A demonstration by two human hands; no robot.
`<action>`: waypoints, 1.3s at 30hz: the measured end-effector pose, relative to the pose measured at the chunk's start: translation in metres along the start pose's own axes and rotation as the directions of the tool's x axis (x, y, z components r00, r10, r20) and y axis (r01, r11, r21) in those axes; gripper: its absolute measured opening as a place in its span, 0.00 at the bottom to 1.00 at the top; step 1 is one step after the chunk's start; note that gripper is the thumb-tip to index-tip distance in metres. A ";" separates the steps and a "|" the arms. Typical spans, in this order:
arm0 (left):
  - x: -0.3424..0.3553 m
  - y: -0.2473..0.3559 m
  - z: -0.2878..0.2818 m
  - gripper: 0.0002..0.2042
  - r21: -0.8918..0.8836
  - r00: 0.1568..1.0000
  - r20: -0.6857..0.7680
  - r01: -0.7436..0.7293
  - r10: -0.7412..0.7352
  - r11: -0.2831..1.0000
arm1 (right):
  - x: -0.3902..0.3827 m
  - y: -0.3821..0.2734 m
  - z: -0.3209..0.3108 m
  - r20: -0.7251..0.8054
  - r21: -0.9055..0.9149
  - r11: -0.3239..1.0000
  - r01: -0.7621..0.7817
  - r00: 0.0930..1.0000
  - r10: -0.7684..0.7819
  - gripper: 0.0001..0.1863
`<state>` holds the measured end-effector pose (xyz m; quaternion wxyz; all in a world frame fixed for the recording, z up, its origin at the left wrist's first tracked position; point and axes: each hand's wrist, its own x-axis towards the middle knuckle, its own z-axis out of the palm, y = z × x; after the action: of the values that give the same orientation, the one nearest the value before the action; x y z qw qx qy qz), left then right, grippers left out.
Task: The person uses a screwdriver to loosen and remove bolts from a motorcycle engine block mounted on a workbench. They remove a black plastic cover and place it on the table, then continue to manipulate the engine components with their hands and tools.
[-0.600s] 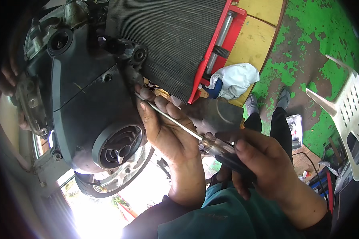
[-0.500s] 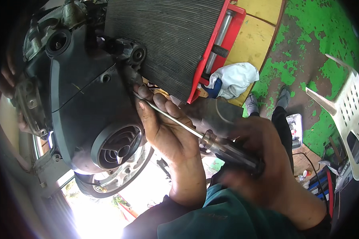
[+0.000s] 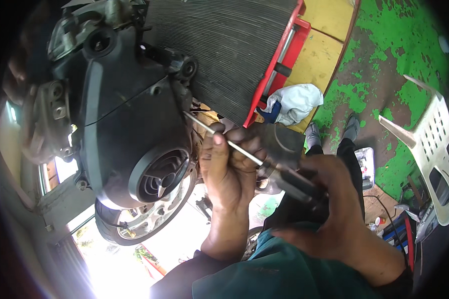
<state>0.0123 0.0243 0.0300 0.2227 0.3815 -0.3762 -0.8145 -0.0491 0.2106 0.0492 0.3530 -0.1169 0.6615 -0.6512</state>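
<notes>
A long-shafted screwdriver (image 3: 242, 151) slants from my right side toward the edge of a black plastic engine cover (image 3: 129, 134). Its tip end is at the cover's right edge; whether it sits on a screw I cannot see. My left hand (image 3: 224, 167), palm up, has its thumb and fingers closed about the metal shaft. Around the dark handle is my right hand (image 3: 341, 209), with its fingers and thumb blurred by motion. A round vented opening (image 3: 160, 182) lies low on the cover, left of my left hand.
Behind the engine is a ribbed black mat (image 3: 224, 50) beside a red tray (image 3: 279, 65) with a metal bar. A white cloth (image 3: 299, 102) lies on the yellow surface (image 3: 322, 55). A wheel (image 3: 149, 217) is below the cover. A white plastic chair (image 3: 429, 144) stands at right.
My left hand has moved back along the shaft, away from the cover and toward the handle. The engine cover appears farther right in view. My right hand stays at the handle.
</notes>
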 end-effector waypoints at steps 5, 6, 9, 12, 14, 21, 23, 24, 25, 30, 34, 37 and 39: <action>0.004 -0.001 -0.005 0.07 -0.081 0.999 0.050 0.027 -0.023 0.996 | -0.014 0.009 0.003 -0.052 -0.472 0.829 0.300 0.929 -0.366 0.26; 0.005 -0.004 -0.006 0.07 -0.090 0.998 0.059 0.040 -0.035 0.995 | -0.015 0.006 0.005 -0.107 -0.393 0.896 0.207 0.957 -0.268 0.24; -0.002 0.009 0.008 0.10 -0.072 0.989 0.108 0.106 -0.098 0.992 | -0.012 -0.016 0.008 -0.038 0.302 0.897 -0.321 0.937 0.348 0.24; -0.003 0.009 -0.003 0.09 -0.010 0.985 0.115 0.132 -0.130 0.991 | -0.011 -0.027 0.006 -0.073 0.297 0.933 -0.203 0.970 0.234 0.22; 0.006 0.007 -0.012 0.09 0.063 0.988 0.111 0.102 -0.108 0.993 | -0.011 -0.030 0.010 -0.208 -0.266 0.946 0.188 0.947 -0.246 0.19; 0.002 0.022 0.009 0.09 -0.043 0.980 0.161 0.129 -0.121 0.991 | -0.014 -0.010 0.006 -0.080 0.325 0.900 -0.290 0.940 0.332 0.26; 0.003 0.020 0.001 0.10 0.011 0.974 0.185 0.130 -0.130 0.991 | -0.016 -0.010 0.009 -0.120 0.313 0.917 -0.246 0.948 0.295 0.27; 0.002 0.018 0.001 0.10 0.051 0.977 0.163 0.134 -0.141 0.990 | -0.022 -0.010 0.019 -0.238 -0.086 0.996 -0.001 0.971 -0.019 0.26; 0.003 0.020 0.002 0.10 0.110 0.983 0.121 0.128 -0.141 0.986 | -0.026 -0.014 0.023 -0.221 -0.483 0.850 0.212 0.909 -0.352 0.26; 0.008 0.016 0.003 0.12 0.179 0.988 0.060 0.130 -0.142 0.975 | -0.020 0.000 0.020 -0.261 -0.253 0.956 0.149 0.941 -0.216 0.24; -0.002 0.025 0.000 0.12 0.062 0.975 0.185 0.112 -0.122 0.992 | -0.017 -0.001 0.019 -0.122 0.301 0.921 -0.249 0.947 0.296 0.21; 0.002 0.022 -0.009 0.12 0.123 0.982 0.151 0.099 -0.117 0.987 | -0.022 0.009 0.034 -0.219 -0.489 0.810 0.324 0.853 -0.474 0.20; 0.006 0.019 -0.010 0.12 0.122 0.984 0.147 0.088 -0.105 0.989 | -0.024 0.009 0.029 -0.082 -0.671 0.595 0.443 0.752 -0.653 0.21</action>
<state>0.0177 0.0039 0.0378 0.1312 0.3480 -0.4194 -0.8281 -0.0111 0.2044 0.0514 -0.0385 -0.3180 0.8128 -0.4865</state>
